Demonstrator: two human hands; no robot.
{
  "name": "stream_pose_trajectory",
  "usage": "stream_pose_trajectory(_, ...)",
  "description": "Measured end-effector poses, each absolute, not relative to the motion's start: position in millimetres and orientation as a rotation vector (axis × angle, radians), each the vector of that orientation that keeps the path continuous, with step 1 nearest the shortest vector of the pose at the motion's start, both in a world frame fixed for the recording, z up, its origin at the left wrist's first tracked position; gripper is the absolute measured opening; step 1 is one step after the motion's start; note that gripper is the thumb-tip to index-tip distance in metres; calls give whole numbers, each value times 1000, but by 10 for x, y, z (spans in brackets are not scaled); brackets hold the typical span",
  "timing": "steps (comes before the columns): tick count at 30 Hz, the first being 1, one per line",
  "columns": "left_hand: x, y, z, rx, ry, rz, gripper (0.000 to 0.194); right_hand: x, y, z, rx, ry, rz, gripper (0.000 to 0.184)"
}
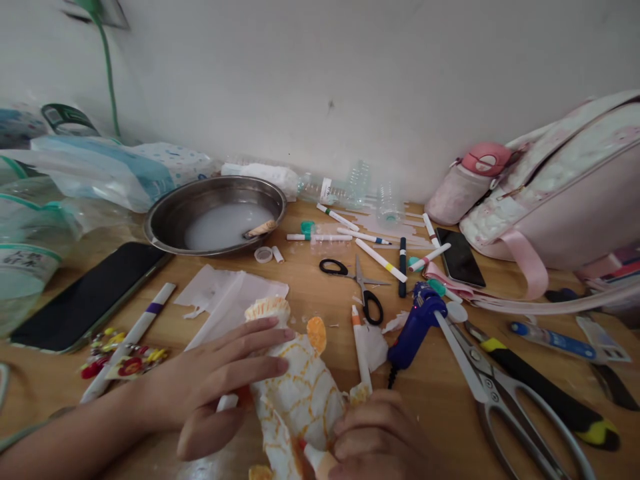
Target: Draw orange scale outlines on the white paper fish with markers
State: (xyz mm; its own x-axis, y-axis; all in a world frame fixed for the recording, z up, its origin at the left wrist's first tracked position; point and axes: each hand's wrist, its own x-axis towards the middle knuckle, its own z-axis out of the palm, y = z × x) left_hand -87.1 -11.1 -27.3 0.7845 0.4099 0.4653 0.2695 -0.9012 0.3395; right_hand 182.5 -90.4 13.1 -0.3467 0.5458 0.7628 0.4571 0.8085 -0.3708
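Observation:
A white paper-covered craft figure (295, 373) with orange scale-like lines and small orange pieces lies at the front middle. My left hand (215, 380) rests across its left side, fingers stretched over the paper and gripping it. Between that hand's thumb and fingers pokes a short white cylinder (227, 402), perhaps a marker cap; most of it is hidden. In my right hand (377, 437), closed at the figure's lower right, is a marker (319, 460) with a reddish tip touching or nearly touching the paper. A marker with an orange band (361, 350) lies just beyond.
A metal bowl (157, 233) of cloudy liquid stands at the back left, near a phone (90, 293). Small scissors (359, 277), several markers, and a blue glue gun (414, 330) lie ahead. Large scissors (493, 383), a cutter (545, 383) and a pink bag (565, 200) occupy the right.

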Motion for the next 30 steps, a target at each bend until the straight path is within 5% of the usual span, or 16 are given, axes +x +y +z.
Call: stream_pose_trajectory(30, -930, -45, -440, 2592, 432, 706, 82, 1932, -936, -37, -836, -2079, 155, 15)
